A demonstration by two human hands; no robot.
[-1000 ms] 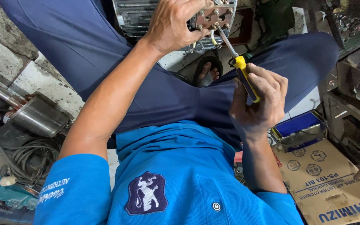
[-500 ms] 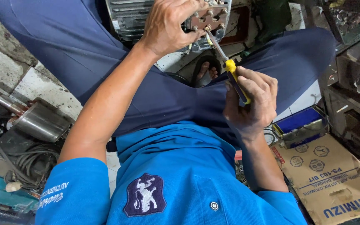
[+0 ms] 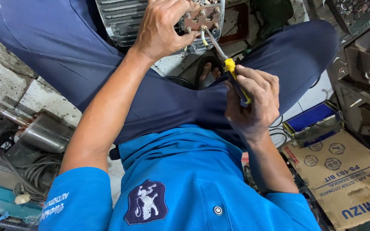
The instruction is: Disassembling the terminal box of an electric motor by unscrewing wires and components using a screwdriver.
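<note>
Left hand: the left hand (image 3: 161, 28) is resting on the finned motor housing (image 3: 118, 19), its fingers curling round the terminal block (image 3: 202, 17) and steadying it; the grip is wrapped closed on the block's left edge
Right hand: the right hand (image 3: 253, 102) is clasping the yellow-handled screwdriver (image 3: 230, 72) in a closed fist, thumb lying along the handle
Tool position: the shaft is slanting up and left, its tip touching the lower part of the terminal block, just beside a pale wire end (image 3: 203, 37)
Work piece location: the motor is standing on the floor between the person's spread knees, at the top edge of the view; the block is sitting on its right end
Progress, as judged: the block is lying exposed with no cover over it, so access looks done; the tip is working at one terminal, so fastening or loosening looks mid-way; which studs are finished, I cannot tell
Count, hands: two, both the person's own
Count, screwdrivers: one
Count, studs on block: about six are showing, several hidden behind the fingers
Count, wire ends at block: one clearly showing
Surroundings, right: one blue tin box (image 3: 313, 124) and one flattened cardboard carton (image 3: 343, 171) are lying on the floor
Surroundings, left: one metal rotor with shaft (image 3: 39, 130) is lying near a coil of dark cable (image 3: 26, 169)
Below block: one sandalled foot (image 3: 208, 70) is showing between the legs
</note>
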